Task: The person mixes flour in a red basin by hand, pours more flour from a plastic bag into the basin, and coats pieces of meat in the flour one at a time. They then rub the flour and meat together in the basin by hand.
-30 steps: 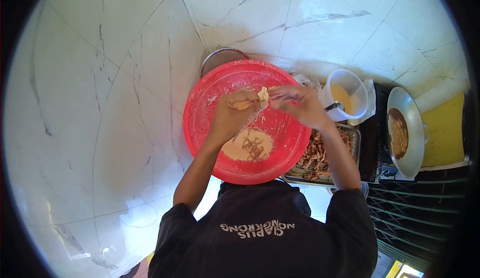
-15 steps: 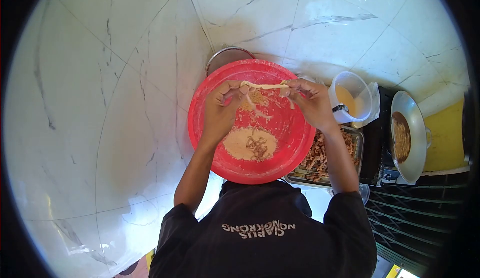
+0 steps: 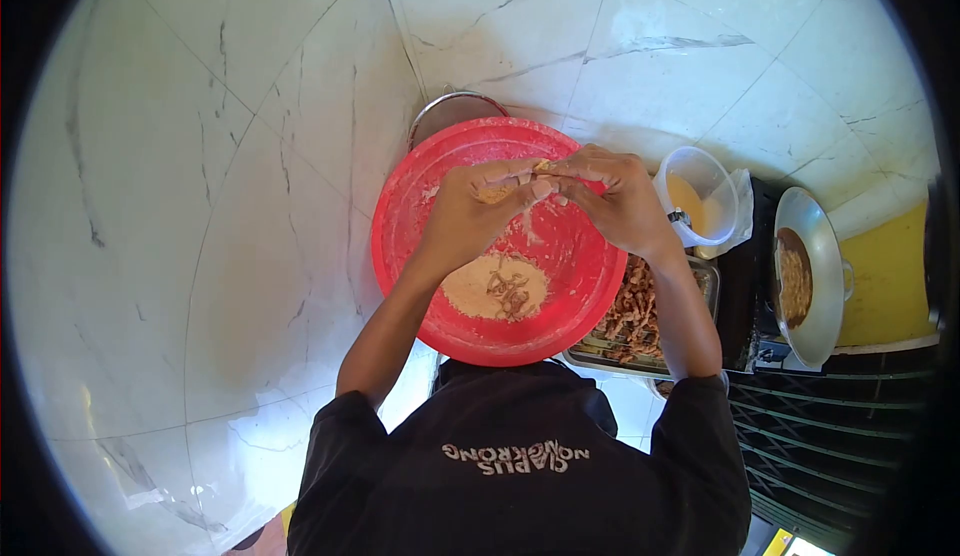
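Over the far half of a wide red basin, my left hand and my right hand meet fingertip to fingertip. Both are closed in a pinch on a pale, flour-coated strip of food; only a small bit of it shows between the fingers. Below them in the basin lies a mound of flour, with several thin raw-looking strips on top. More crumbly flour shows behind my left fingers. Flour dust streaks the basin's inside.
Right of the basin stands a clear plastic tub of yellowish liquid. Nearer, a metal tray holds brown fried pieces, partly under my right forearm. A wok with food in brown oil sits far right. Marbled wall tiles border the left and back.
My hands have come together. The strip was stretched out between them before, and now it is mostly hidden in the fingers. The view has shifted slightly.
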Motion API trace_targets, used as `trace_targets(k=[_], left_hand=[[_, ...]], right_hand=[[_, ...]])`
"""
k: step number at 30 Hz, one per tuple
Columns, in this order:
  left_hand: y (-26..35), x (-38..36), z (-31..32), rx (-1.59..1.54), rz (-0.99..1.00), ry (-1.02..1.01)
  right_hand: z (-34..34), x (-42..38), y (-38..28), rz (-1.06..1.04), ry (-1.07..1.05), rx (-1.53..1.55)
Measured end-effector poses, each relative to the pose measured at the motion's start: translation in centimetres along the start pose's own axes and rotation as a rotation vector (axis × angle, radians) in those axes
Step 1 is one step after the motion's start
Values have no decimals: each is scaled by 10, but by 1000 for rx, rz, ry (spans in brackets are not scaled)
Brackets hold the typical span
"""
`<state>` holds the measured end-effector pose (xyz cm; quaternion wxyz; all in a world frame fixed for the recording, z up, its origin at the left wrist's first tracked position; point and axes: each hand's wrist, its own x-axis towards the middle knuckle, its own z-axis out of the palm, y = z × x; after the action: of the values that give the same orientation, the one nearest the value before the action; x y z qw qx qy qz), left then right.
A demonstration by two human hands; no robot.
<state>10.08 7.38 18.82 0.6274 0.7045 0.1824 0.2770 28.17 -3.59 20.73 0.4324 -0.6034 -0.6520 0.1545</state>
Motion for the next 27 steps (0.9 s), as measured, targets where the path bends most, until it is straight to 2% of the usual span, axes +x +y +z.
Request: trace_targets(k=[4, 7, 10, 14, 20, 23, 27], left_hand=[[-9, 1, -3, 94, 49, -6], [-20, 1, 0, 158, 153, 31], [-30, 2, -4, 363, 307, 56], [-20, -6, -11, 498, 293, 39], [-15, -15, -9, 595, 288, -13], [-15, -17, -10, 632, 276, -50], [-15, -24, -12, 689, 256, -121]], right_hand=[[-1, -2, -5, 9, -18, 64], [0, -6, -7, -3, -10, 28], [-2, -9, -6, 0, -3, -59], [-3, -16, -4, -91, -51, -231], [10, -20, -4, -149, -96, -272], [14, -23, -2, -166, -73, -434], [18, -22, 6, -138, 9, -367]])
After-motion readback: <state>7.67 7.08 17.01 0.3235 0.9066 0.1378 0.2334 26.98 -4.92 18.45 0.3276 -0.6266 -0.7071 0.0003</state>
